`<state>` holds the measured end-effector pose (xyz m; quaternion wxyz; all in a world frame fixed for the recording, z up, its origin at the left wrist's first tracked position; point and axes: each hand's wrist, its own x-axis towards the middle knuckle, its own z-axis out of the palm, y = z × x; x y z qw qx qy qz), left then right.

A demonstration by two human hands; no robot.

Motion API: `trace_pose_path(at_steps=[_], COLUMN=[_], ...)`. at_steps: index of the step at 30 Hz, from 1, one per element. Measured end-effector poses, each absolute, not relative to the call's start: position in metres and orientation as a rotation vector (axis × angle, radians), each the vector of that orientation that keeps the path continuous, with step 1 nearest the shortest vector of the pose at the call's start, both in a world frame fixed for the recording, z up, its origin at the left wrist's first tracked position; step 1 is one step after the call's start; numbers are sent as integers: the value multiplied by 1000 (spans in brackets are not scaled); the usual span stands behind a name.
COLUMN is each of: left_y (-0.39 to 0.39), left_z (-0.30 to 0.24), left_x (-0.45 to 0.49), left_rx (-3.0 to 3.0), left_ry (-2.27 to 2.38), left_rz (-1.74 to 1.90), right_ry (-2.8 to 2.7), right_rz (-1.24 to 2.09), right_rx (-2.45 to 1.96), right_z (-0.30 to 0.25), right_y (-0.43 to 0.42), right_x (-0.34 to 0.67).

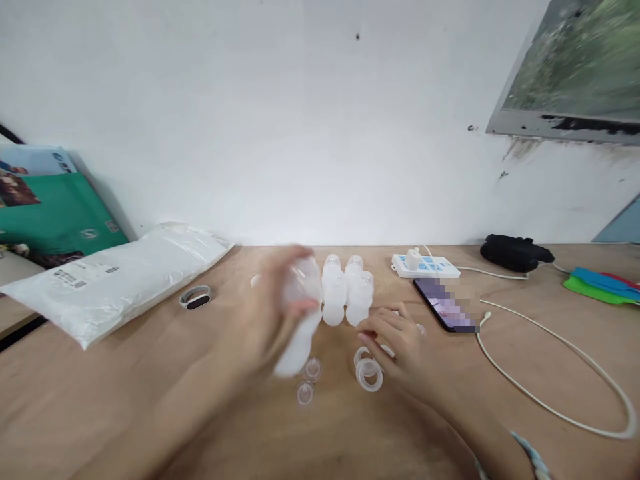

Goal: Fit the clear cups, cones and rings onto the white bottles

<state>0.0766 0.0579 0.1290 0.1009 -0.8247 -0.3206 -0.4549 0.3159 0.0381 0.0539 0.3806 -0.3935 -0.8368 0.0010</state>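
- White wall [310,133] backs your brown table [350,440], and the group of standing white bottles [333,301] with clear domed tops is your landmark.
- Your left hand [277,297], blurred, is just left of that group, its fingers apparently clamped around a tilted white bottle [294,350] with a clear top.
- Your right hand [395,337] is to the near right of the group, fingers bent over translucent rings [369,375]; whether they pinch one is unclear.
- Two clear silicone teats [313,369] lie to the near left of the group, close to the tilted bottle.
- Right of the group are the power strip [425,265] and, nearer you, the phone [443,307]; well to its left are the fitness band [195,297] and the plastic mailing bag [135,273].
- You would do well to grip the bottle by its body, keeping squeeze off the top, and steer it clear of the standing group, which looks easy to topple.
- Lift rings singly by the rim; they look slippery and partly overlap.
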Motion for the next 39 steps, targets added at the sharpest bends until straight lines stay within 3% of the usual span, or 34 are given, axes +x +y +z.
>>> trace_pose_path(at_steps=[4, 8, 14, 20, 25, 32, 39], left_y=[47, 45, 39, 42, 41, 32, 27], left_z=[86, 68, 70, 61, 51, 66, 82], left_x=[95, 103, 98, 82, 80, 86, 82], left_rx=[-2667, -2433, -2335, -2297, -2301, -2816, -3466], left_ry=[-728, -566, -502, -886, -976, -1342, -1863], left_rz=[-904, -730, -769, -635, -495, -477, -709], right_ry=[-2018, -1961, -1755, -1457, -1574, -1652, -1705], right_rz=[514, 863, 958, 1149, 1068, 1015, 956], right_rx=[-1008, -933, -1049, -1094, -1178, -1148, -1061], right_z=[57, 57, 50, 45, 40, 44, 49], right_y=[29, 21, 16, 24, 25, 19, 16], right_x=[312, 299, 281, 285, 282, 282, 287])
